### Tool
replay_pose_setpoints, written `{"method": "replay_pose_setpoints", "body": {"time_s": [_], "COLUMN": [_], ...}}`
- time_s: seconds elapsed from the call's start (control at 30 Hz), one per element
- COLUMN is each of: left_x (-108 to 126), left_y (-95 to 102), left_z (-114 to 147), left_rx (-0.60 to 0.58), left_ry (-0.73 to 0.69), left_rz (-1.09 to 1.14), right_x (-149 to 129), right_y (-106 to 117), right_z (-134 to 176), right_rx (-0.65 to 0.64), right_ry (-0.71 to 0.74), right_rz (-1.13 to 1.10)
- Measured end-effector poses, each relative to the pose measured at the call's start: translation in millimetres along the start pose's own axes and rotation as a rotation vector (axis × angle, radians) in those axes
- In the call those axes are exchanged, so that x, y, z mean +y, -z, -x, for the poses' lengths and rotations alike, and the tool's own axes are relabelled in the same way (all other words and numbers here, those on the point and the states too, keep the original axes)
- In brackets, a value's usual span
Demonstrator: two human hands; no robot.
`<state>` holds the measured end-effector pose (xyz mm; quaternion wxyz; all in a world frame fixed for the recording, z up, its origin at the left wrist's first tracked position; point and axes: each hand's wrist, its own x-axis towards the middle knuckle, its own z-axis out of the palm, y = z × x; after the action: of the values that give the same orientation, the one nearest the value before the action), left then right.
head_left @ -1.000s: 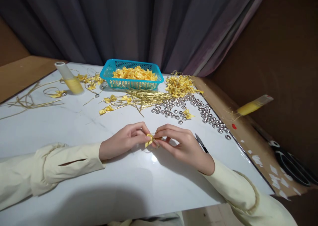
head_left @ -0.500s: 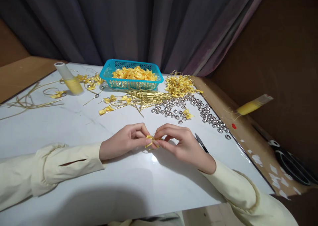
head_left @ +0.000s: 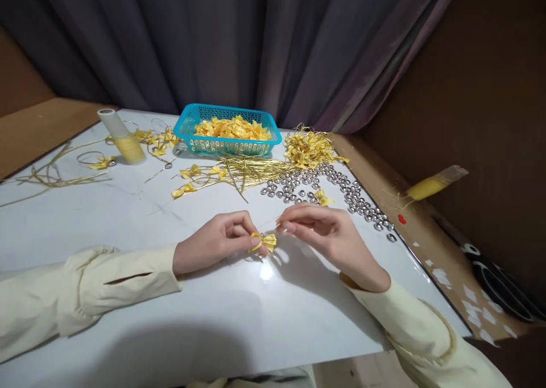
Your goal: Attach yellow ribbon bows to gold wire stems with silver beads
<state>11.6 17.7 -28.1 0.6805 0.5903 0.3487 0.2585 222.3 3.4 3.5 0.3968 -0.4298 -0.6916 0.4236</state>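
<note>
My left hand (head_left: 222, 235) pinches a small yellow ribbon bow (head_left: 268, 241) between thumb and fingers, just above the white table. Its gathered middle and right loop show; the left part is covered by my fingers. My right hand (head_left: 324, 234) is a short way to the right, its thumb and fingertips pressed together. A faint thread (head_left: 272, 223) runs from near the bow up to those fingertips, its course partly too thin to follow. Beyond my right hand lie many silver beads (head_left: 301, 194) and a loose yellow bow (head_left: 323, 197).
A blue basket (head_left: 232, 145) of yellow bows stands at the back. Gold cords (head_left: 256, 172) and a pile of corded bows (head_left: 309, 149) lie before and beside it. A thread spool (head_left: 123, 140) stands left; another spool (head_left: 435, 184) and black scissors (head_left: 503, 288) are on the right.
My right hand has drawn away from the bow to the right, and the bow's right loop has come into view. My left hand keeps its pinch. The dark pointed tool is now hidden.
</note>
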Motion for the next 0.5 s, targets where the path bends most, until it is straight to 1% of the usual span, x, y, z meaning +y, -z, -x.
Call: {"method": "replay_pose_setpoints", "body": {"time_s": [0.07,0.13,0.23,0.33,0.5], "left_x": [0.7,1.8,2.8,1.8,-0.2], "left_y": [0.5,1.0,1.3,1.0,0.4], "left_z": [-0.1,-0.6,-0.9,0.7,3.2], "left_rx": [0.008,0.014,0.012,-0.019,-0.047], "left_ry": [0.006,-0.005,-0.03,-0.033,-0.047], "left_rz": [0.019,0.05,0.044,0.01,0.077], "right_x": [-1.9,-3.5,-4.8,-4.5,-2.7], "right_y": [4.4,7.7,8.8,6.5,2.6], "right_z": [0.4,0.8,0.9,0.3,-1.1], "right_rx": [0.068,0.087,0.076,0.061,0.018], "right_ry": [-0.01,-0.041,-0.116,-0.184,-0.214], "right_rz": [-0.063,-0.098,-0.107,-0.1,-0.102]}}
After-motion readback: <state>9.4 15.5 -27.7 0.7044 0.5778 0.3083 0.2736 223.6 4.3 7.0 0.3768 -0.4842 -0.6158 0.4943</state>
